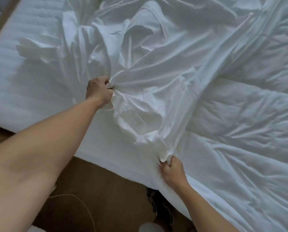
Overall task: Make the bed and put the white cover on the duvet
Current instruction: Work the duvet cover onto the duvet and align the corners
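Observation:
The white cover lies crumpled in loose folds across the middle of the bed. My left hand grips a bunched fold of it at the centre-left, arm stretched out over the mattress. My right hand pinches another gathered part of the cover near the bed's near edge. A taut ridge of cloth runs up and to the right from that hand. The quilted white duvet is spread on the right half of the bed, partly under the cover.
The bare striped mattress sheet shows at the left. Brown carpet lies below the bed's edge, with a thin cord looping across it. A dark shoe stands close to the bed.

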Motion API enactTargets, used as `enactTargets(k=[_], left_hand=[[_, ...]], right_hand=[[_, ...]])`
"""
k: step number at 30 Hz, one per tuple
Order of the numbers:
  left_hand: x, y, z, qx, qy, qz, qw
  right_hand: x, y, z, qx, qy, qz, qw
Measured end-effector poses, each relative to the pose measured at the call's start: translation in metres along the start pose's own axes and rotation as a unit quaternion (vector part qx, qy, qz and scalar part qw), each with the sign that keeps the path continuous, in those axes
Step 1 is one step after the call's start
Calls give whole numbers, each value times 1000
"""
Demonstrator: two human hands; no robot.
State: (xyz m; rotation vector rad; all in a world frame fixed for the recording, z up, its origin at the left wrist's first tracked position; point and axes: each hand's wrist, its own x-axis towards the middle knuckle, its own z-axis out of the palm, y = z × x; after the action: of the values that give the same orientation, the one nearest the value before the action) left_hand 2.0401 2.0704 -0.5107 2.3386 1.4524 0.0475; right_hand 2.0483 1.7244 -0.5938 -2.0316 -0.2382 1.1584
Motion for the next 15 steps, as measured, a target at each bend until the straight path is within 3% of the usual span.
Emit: enactTargets(k=[6, 15], left_hand=[[-1, -19, -11, -103, -25, -58, 993], [25, -44, -25, -99, -49, 7, 994]], right_hand=[[-28, 46, -34, 23, 57, 46, 997], [-61, 113, -26, 13, 143, 122, 982]])
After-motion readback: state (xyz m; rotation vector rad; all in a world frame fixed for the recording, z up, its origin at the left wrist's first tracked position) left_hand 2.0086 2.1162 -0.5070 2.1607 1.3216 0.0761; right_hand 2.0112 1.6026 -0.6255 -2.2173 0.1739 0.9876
